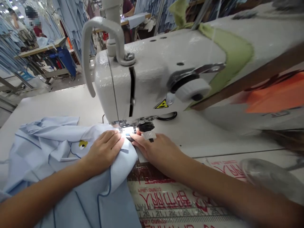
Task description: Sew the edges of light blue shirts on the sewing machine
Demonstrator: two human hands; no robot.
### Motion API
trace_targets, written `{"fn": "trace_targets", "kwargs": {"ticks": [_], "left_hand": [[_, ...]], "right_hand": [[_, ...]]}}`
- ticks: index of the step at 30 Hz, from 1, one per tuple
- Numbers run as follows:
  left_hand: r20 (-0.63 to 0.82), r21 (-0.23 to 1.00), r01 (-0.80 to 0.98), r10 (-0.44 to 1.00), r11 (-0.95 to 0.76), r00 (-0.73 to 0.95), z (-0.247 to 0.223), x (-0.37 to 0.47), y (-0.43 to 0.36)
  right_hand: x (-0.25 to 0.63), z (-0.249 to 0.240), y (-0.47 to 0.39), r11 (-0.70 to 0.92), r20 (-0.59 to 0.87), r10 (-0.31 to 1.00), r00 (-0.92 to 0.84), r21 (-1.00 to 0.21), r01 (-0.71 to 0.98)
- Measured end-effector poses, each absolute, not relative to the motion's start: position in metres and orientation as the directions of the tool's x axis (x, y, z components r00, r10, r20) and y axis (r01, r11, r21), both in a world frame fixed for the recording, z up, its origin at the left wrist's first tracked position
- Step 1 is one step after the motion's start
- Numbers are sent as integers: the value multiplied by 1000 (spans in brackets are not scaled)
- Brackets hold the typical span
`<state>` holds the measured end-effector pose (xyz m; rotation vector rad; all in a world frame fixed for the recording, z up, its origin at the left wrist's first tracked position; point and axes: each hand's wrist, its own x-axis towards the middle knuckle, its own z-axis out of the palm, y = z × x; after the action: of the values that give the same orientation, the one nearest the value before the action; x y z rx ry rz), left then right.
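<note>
A light blue garment (83, 180) with dark blue piping and a small yellow patch (83, 145) lies in folds on the sewing table, its edge running under the lit needle area of a white sewing machine (147, 82). My left hand (104, 152) is closed on the cloth just left of the presser foot, fingers together. Right of the foot, my right hand (154, 148) pinches the cloth's edge near the needle. A white and black knob (148, 131) partly hides its fingertips.
A ruler strip (180, 212) with red lettering runs along the table's front. An orange item (276, 93) and a blurred, clear rounded object (268, 175) are at right. Yellow-green cloth (229, 50) wraps the machine arm. Behind are people, worktables (41, 50) and hanging blue garments (68, 22).
</note>
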<state>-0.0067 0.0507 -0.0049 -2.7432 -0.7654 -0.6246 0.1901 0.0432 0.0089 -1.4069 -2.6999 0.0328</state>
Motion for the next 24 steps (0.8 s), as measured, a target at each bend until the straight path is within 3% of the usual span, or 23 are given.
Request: {"fn": "trace_targets", "kwargs": {"ticks": [9,18,24], "left_hand": [[416,-57,531,463,-845,783,-6,-9,56],[398,-91,539,466,-837,791,-8,-10,66],[273,-68,538,503,-840,820,-1,-10,62]], "right_hand": [[188,9,44,553,76,833,-548,-62,831],[190,-1,49,554,122,827,-548,-19,832],[191,5,47,512,88,857,-507,-50,857]]}}
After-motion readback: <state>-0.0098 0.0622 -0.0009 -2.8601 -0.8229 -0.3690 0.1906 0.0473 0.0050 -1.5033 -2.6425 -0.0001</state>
